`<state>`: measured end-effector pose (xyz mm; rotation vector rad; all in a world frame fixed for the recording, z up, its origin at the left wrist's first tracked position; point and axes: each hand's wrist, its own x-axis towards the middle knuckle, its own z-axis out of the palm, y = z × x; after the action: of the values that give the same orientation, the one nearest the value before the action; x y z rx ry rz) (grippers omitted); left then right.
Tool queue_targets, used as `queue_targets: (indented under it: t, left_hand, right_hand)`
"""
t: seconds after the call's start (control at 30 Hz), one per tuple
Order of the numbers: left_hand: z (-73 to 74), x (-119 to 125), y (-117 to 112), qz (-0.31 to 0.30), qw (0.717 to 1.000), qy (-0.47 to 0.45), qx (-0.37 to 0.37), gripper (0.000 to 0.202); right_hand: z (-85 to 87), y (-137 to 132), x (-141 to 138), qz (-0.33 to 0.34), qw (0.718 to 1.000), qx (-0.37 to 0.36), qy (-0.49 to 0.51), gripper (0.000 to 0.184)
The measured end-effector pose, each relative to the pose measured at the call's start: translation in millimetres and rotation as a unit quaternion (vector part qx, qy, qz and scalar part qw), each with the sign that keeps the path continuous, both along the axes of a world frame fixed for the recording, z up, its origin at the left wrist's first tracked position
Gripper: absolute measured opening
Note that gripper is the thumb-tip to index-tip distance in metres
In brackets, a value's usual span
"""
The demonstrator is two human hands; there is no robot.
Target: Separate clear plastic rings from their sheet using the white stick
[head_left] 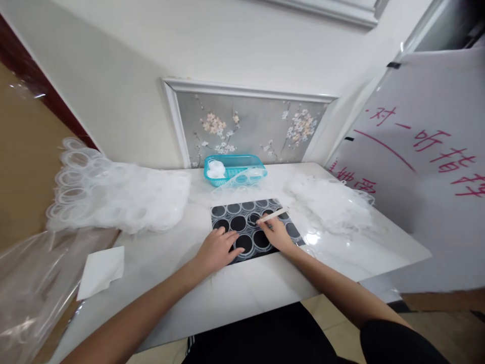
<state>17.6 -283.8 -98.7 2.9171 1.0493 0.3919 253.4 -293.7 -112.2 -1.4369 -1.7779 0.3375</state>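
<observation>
Black mat (243, 244) lies on the white table (242, 285) right in front of me, clear ring sheet (250, 231) on top of it; the dark backing probably serves to make the pale outlines readable, since they would fade against the white top. My left hand (217, 247) grips nothing: fingers spread, palm down over the mat's left near part, likely so the sheet doesn't slide. My right hand (278, 236) pinches a white pen-like tool (273, 215) over the mat's right half, low near its tip, which I take to be for fine control; the shaft slants up and away to the right. Tip is at one of the rings, but whether it touches I can't tell. Left of the mat, a thick stack of ring sheets (129, 197); right of it, a looser, flatter pile of clear sheets (333, 202). One each side, presumably so both are in reach and don't mix. Beyond the mat, teal basket (256, 162) holding a white wad (216, 169), with a clear ringed piece (242, 180) against its front, contents too blurred to name. White paper (101, 272) well left of the mat, out of the hands' way.
</observation>
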Motion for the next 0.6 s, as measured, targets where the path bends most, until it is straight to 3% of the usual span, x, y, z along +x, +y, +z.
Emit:
queue_targets:
  t: [0.1, 0.27, 0.6]
  left_hand:
    - [2.9, 19.5, -2.6, -0.032, 0.999, 0.013, 0.013, 0.05]
    - [8.3, 43.4, -4.1, -0.046, 0.998, 0.04, 0.007, 0.047]
    - [11.5, 45.9, -5.1, -0.044, 0.997, 0.064, 0.003, 0.038]
  right_hand:
    - [-10.4, -2.7, -6.4, -0.001, 0.999, -0.019, 0.045, 0.022]
    - [-9.0, 2.8, -3.5, 0.019, 0.999, -0.025, 0.038, 0.021]
    - [-5.7, 1.8, -3.3, 0.021, 0.999, -0.019, -0.018, 0.022]
